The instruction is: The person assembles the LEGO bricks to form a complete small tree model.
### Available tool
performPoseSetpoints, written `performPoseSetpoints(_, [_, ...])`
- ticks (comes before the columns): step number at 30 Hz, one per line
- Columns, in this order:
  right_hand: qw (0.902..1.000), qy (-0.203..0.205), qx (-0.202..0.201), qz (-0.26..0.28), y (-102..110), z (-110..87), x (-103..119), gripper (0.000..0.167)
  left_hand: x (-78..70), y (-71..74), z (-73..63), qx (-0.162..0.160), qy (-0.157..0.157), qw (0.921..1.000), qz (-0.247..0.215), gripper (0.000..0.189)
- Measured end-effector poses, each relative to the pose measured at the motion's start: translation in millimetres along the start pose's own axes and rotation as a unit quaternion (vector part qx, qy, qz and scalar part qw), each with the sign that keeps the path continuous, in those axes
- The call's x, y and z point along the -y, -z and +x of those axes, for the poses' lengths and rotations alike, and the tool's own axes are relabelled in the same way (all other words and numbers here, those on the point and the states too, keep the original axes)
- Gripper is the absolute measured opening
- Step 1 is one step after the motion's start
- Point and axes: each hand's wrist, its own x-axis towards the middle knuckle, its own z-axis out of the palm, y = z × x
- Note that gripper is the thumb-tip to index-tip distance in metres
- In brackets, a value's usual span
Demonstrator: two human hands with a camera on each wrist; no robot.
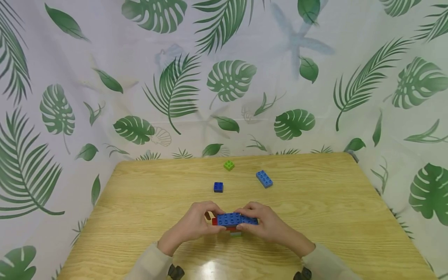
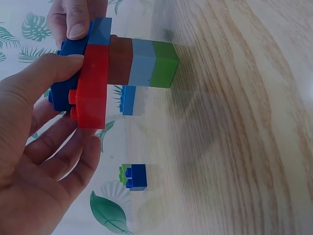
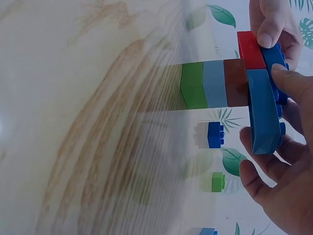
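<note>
A small tower of toy building bricks stands on the table, with a green brick (image 2: 165, 64) lowest, then a light blue brick (image 2: 143, 63) and a brown brick (image 2: 120, 61). Across these lie a red brick (image 2: 92, 95) on the left and a blue brick (image 3: 264, 112) on the right. Over both sits a long dark blue brick (image 1: 229, 219), studs up; whether it is fully pressed down I cannot tell. My left hand (image 1: 197, 221) pinches its left part between thumb and fingers. Its right end is pinched by my right hand (image 1: 266, 223).
Behind the tower lie a small dark blue brick (image 1: 218, 187), a small lime green brick (image 1: 229, 165) and a longer blue brick (image 1: 264, 179). The wooden table (image 1: 140, 186) ends at a leaf-patterned cloth (image 1: 259, 97).
</note>
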Motion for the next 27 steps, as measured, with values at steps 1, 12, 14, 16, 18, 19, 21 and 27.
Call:
performPoseSetpoints(1, [1.0,-0.001,0.001,-0.001,-0.1,0.6,0.6,0.041,0.4,0.2,0.0,0.001,0.0,1.0,0.0,0.028])
performPoseSetpoints(12, [0.9995,-0.023,0.02,-0.002,-4.2,8.3,3.3,0.045,4.3,3.4,-3.8,0.002,-0.001,0.9996,0.027,0.029])
performPoseSetpoints(14, [0.9994,-0.022,0.025,0.001,-3.8,8.7,3.0,0.045,3.7,3.1,-4.5,0.005,0.005,0.9997,0.024,0.03])
performPoseSetpoints(16, [0.9995,-0.017,0.025,0.006,-3.0,7.5,2.6,0.045,3.1,2.4,-4.4,0.007,0.002,0.9997,0.024,0.031])
performPoseSetpoints(18, [0.9997,-0.012,0.021,0.011,-2.0,5.7,2.3,0.044,2.3,1.7,-3.3,0.01,-0.004,0.9997,0.023,0.032])
performPoseSetpoints(19, [0.9997,-0.009,0.018,0.013,-1.5,4.8,2.4,0.043,1.7,1.5,-2.7,0.01,-0.007,0.9997,0.022,0.032])
performPoseSetpoints(21, [0.9998,0.0,0.012,0.014,-1.1,3.4,2.1,0.042,0.5,1.3,-1.7,0.009,-0.01,0.9997,0.019,0.032])
performPoseSetpoints(27, [0.9996,-0.004,0.015,0.022,0.2,1.1,1.6,0.043,0.8,-1.4,-0.3,0.004,-0.013,0.9998,0.016,0.03])
